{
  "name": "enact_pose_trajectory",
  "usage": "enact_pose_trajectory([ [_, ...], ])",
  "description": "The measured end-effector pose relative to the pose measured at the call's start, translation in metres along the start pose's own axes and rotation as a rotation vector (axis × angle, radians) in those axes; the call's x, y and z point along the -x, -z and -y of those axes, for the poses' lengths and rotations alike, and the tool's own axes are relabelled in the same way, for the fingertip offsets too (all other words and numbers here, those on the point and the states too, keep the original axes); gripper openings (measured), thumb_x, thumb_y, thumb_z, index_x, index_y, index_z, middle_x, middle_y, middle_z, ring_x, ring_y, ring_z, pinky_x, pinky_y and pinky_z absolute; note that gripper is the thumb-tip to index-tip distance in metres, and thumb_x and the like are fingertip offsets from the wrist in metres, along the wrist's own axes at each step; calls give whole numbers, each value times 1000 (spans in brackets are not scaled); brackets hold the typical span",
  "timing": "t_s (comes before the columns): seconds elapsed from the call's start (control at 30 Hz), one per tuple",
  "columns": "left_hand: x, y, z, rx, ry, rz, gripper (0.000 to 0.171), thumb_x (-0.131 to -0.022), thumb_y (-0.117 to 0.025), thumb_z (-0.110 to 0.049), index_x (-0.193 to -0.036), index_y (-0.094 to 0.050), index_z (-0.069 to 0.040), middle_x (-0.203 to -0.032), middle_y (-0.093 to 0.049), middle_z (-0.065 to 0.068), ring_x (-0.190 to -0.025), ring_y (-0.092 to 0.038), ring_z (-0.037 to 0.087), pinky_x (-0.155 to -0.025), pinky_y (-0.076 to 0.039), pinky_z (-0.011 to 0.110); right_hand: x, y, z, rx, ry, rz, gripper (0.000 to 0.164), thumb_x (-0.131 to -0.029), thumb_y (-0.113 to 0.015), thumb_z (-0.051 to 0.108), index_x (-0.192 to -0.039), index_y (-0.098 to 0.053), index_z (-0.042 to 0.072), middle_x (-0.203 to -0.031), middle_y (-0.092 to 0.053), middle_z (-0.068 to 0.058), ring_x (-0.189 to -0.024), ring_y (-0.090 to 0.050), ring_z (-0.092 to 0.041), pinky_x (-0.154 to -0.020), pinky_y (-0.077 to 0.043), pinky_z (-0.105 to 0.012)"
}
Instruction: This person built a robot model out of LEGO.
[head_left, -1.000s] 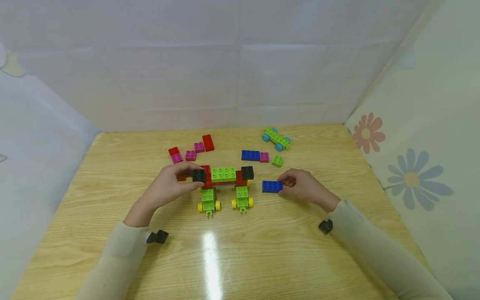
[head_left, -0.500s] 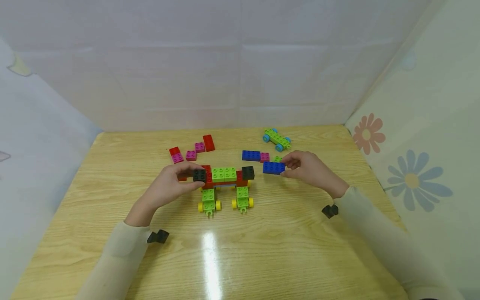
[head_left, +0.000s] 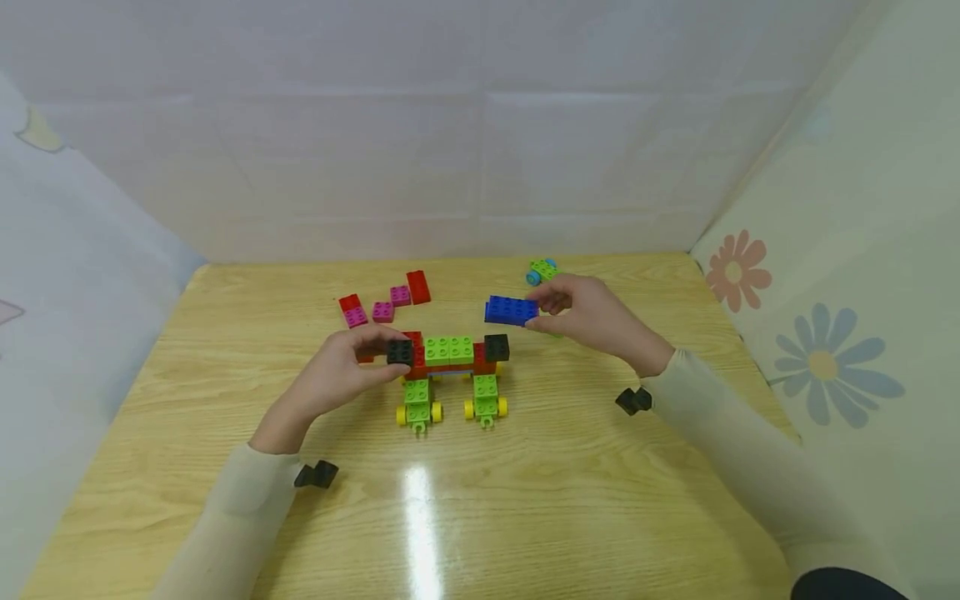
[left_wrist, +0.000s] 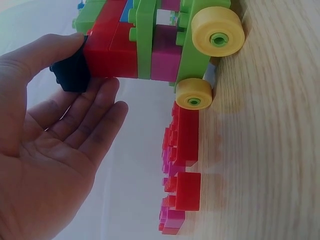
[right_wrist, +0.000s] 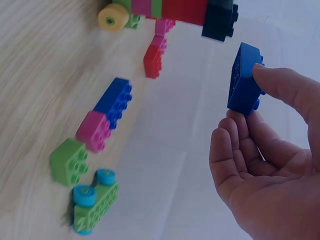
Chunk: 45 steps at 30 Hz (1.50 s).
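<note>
In the head view my left hand (head_left: 333,379) holds the black building brick (head_left: 400,352) at the left end of a built model. Its thumb and fingers lie on either side of that brick in the left wrist view. The model has lime bricks (head_left: 448,350) on top, red bricks (left_wrist: 112,50) below, and yellow wheels (left_wrist: 218,31). A second black brick (head_left: 497,347) caps its right end. My right hand (head_left: 592,321) pinches a blue brick (right_wrist: 244,82) between thumb and fingers, raised off the table behind the model's right end.
On the table (head_left: 600,467) lie a second blue brick (right_wrist: 113,100), a pink brick (right_wrist: 94,130), a lime brick (right_wrist: 69,162) and a lime wheeled base (right_wrist: 95,205) with blue wheels. Red bricks (head_left: 418,287) and pink bricks (head_left: 383,312) lie back left. Cloth walls (head_left: 480,167) stand behind.
My right hand has lifted the blue brick and carried it back, then left, over the row of loose bricks. My left hand stays on the black brick.
</note>
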<state>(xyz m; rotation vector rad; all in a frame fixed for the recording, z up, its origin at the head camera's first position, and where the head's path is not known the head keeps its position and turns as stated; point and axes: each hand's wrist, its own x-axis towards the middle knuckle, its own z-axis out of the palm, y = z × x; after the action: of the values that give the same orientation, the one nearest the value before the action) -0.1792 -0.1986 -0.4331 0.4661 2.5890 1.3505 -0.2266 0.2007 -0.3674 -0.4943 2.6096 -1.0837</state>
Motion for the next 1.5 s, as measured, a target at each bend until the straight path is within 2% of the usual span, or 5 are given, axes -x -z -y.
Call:
enact_pose_trajectory([
  [0.2, -2, -3, -3, -4, 14, -13, 36, -99, -88, -24, -131, -75, -14, -132, -79, 10, -122, -76, 33, -108, -62, 54, -7, -13, 16, -35, 61, 22, 42, -99, -88, 27, -137, -77, 15, -121, -76, -3, -108, -71, -23, -98, -60, -45],
  [0.47, -3, -5, -5, -9, 30, -26, 36, -99, -88, -24, -131, -75, -14, -131, -79, 10, -122, -76, 33, -107, -63, 54, -14, -32, 26, -58, 99, 64, 41, -99, -87, 29, -137, -77, 16, -132, -74, -2, -119, -71, -22, -107, -61, -47],
  [0.7, -2, -5, -6, 1, -3, -28, 39, -99, -88, -26, -133, -75, -11, -129, -80, 12, -121, -75, 32, -111, -60, 62, -18, -43, 32, -48, 149, 94, 41, -100, -87, 30, -137, -77, 17, -134, -76, -2, -121, -73, -22, -111, -60, -48],
  [1.1, -3, -8, -10, 13, -53, -39, 42, -101, -86, -26, -139, -74, -13, -137, -77, 9, -126, -74, 34, -114, -57, 67, -16, -49, 40, -45, 131, 104, 38, -100, -88, 31, -134, -77, 18, -131, -76, 0, -123, -74, -23, -112, -60, -48],
  [1.5, -9, -19, -24, 47, -139, -86, 35, -101, -86, -27, -135, -77, -18, -136, -76, 1, -126, -73, 25, -115, -59, 51, -17, -51, 41, -42, 149, 119, 40, -99, -88, 30, -135, -77, 17, -131, -75, -1, -123, -72, -23, -114, -59, -48],
])
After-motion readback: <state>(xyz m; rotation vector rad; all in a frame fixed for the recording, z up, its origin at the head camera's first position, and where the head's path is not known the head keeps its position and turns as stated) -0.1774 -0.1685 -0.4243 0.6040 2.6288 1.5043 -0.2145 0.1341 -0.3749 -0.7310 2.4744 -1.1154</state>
